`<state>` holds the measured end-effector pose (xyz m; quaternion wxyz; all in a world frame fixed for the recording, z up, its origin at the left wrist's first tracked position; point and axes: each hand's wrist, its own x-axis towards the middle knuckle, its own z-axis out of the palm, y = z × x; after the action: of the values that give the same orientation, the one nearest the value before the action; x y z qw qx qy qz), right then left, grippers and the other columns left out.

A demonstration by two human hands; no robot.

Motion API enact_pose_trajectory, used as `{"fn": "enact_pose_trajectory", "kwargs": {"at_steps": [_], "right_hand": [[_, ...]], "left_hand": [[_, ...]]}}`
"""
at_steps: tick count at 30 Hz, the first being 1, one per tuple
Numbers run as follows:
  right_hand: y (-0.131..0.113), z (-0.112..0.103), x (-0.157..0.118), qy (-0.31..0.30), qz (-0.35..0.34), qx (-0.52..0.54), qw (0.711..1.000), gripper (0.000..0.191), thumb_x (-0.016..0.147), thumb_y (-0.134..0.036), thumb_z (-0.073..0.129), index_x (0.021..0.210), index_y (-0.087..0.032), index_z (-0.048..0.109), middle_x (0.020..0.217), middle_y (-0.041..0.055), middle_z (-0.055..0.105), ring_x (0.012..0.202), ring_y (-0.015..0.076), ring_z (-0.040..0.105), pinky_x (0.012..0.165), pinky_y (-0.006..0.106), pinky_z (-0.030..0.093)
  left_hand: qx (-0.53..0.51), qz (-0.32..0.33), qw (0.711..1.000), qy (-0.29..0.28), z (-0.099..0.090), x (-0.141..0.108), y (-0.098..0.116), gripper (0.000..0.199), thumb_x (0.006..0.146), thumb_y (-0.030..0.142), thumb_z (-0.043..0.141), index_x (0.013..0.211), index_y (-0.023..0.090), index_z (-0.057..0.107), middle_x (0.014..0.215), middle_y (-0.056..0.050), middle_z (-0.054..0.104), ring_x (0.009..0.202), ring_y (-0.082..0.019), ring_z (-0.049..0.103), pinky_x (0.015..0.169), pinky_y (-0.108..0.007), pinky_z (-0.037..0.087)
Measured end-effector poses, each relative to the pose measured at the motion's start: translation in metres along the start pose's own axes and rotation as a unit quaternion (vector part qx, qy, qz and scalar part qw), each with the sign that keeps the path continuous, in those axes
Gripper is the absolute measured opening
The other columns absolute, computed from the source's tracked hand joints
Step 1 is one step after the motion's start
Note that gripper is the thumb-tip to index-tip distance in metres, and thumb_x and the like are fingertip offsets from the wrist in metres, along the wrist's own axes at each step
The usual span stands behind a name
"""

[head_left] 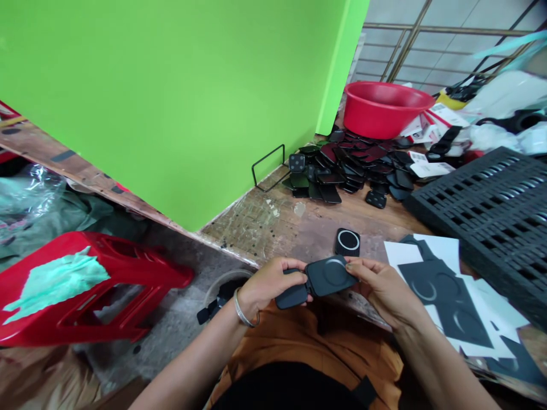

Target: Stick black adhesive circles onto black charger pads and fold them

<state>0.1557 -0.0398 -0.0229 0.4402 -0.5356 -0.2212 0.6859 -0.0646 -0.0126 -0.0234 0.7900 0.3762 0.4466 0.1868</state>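
Observation:
A black folding wireless charger (329,276), opened flat into two hinged panels, is held over the table's front edge. My left hand (273,283) grips the smaller panel, thumb on top and fingers beneath. At the opposite end, my right hand (380,285) pinches the outer corner of the larger panel, which has a faint circular mark. Just beyond it on the table lies a black square pad with a white ring (347,242). To the right of my right hand are black cut film sheets (447,296) with circle marks on white backing paper.
A heap of dark charger panels (350,168) spreads before a red basin (387,111). A black slotted tray (487,193) occupies the right side. A green board (183,102) rises at the left, beside a thin wire frame (269,171). A red stool (141,285) stands lower left.

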Motion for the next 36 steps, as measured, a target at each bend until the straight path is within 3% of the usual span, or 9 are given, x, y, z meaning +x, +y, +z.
{"fn": "enact_pose_trajectory", "kwargs": {"at_steps": [10,22,27,32,36], "right_hand": [[0.002,0.001,-0.001,0.054,-0.019,-0.029,0.998,0.027,0.058,-0.03,0.084,0.075,-0.013,0.073,0.086,0.0035,0.063,0.072,0.0117,0.054,0.065,0.022,0.047],[0.007,-0.002,0.001,0.066,-0.038,-0.039,0.996,0.028,0.058,-0.032,0.083,0.078,-0.015,0.073,0.092,0.0051,0.062,0.072,0.013,0.054,0.064,0.024,0.046],[0.008,-0.001,0.001,0.071,-0.057,-0.062,0.994,0.027,0.058,-0.035,0.082,0.068,-0.014,0.069,0.094,0.0061,0.061,0.072,0.0137,0.053,0.064,0.026,0.045],[0.006,0.003,-0.005,0.088,-0.104,-0.122,0.983,0.027,0.061,-0.036,0.078,0.058,-0.014,0.063,0.103,0.0067,0.059,0.076,0.0144,0.053,0.067,0.027,0.043],[0.005,0.009,-0.014,0.116,-0.185,-0.23,0.948,0.024,0.068,-0.037,0.073,0.061,-0.016,0.064,0.101,0.0066,0.06,0.088,0.018,0.055,0.076,0.028,0.042]], "left_hand": [[0.005,0.004,1.0,0.0,0.001,0.0,-0.001,0.031,0.074,0.023,0.062,0.104,0.014,0.066,0.071,-0.004,0.071,0.062,-0.015,0.068,0.057,-0.024,0.054],[0.006,0.011,1.0,-0.011,0.002,0.002,-0.003,0.031,0.075,0.021,0.061,0.105,0.015,0.066,0.073,-0.005,0.071,0.063,-0.016,0.068,0.058,-0.025,0.055],[0.006,0.012,1.0,0.0,0.004,0.001,-0.002,0.031,0.074,0.024,0.064,0.103,0.014,0.066,0.071,-0.005,0.071,0.062,-0.016,0.068,0.057,-0.025,0.055],[0.018,0.012,0.999,0.041,0.009,0.0,0.0,0.029,0.073,0.029,0.066,0.097,0.013,0.067,0.066,-0.004,0.07,0.057,-0.015,0.066,0.052,-0.023,0.053],[0.033,0.027,0.996,0.077,0.012,-0.001,-0.001,0.027,0.072,0.029,0.066,0.095,0.014,0.069,0.064,-0.002,0.069,0.056,-0.015,0.066,0.052,-0.023,0.052]]}}
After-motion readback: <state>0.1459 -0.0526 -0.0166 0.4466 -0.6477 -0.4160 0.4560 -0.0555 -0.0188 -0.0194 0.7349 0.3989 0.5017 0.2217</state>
